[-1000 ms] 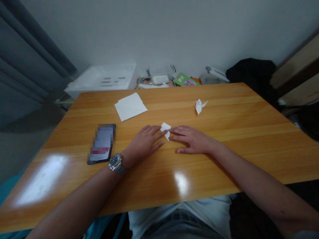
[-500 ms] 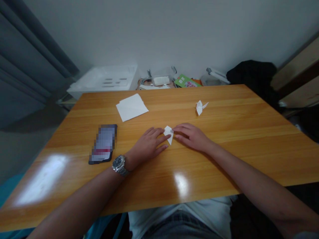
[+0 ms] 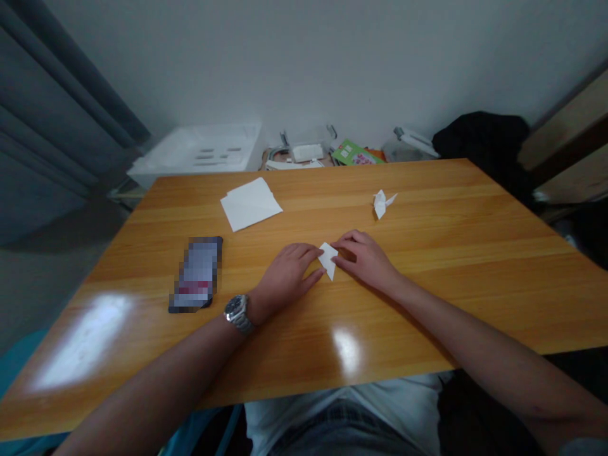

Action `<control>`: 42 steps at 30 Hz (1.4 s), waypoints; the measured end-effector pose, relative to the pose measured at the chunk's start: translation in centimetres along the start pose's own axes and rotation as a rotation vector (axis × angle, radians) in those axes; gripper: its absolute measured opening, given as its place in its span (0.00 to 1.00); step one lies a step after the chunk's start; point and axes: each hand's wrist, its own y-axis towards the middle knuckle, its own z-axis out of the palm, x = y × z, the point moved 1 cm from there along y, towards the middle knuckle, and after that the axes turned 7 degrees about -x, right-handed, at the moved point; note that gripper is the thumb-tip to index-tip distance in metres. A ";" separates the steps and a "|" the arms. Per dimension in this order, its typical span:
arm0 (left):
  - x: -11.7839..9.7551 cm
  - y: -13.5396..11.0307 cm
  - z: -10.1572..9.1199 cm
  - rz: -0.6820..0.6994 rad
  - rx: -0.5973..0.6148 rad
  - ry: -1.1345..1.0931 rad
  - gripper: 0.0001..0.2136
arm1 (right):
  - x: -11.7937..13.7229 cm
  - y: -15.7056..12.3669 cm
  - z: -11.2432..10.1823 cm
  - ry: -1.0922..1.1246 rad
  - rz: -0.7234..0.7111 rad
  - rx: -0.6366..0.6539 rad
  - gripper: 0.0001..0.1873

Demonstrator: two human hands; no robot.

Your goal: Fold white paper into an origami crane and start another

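Slid rightward since the earlier frame, your hands sit close together on the glossy wooden table (image 3: 427, 310). Your left hand (image 3: 289, 277) lies flat, and your right hand (image 3: 363, 258) curls against the folded white paper (image 3: 328, 259) between them; you can't tell if it pinches. That paper is a crisp, pointed origami shape. Nearby lie a loose paper stack (image 3: 250, 204), a pixelated phone (image 3: 196, 273) and a small paper crane (image 3: 380, 204).

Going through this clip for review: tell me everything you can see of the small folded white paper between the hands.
The small folded white paper is a pointed, layered piece of plain white paper, with its narrow tip toward the person. It lies on the wooden table top. Fingers of the left hand meet its left side, and fingers of the right hand meet its upper right side. Its exact folds are too small to tell.
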 end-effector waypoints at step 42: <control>-0.9 0.4 0.9 -0.517 -0.179 -0.934 0.13 | 3.5 0.2 0.2 0.756 0.374 0.058 0.12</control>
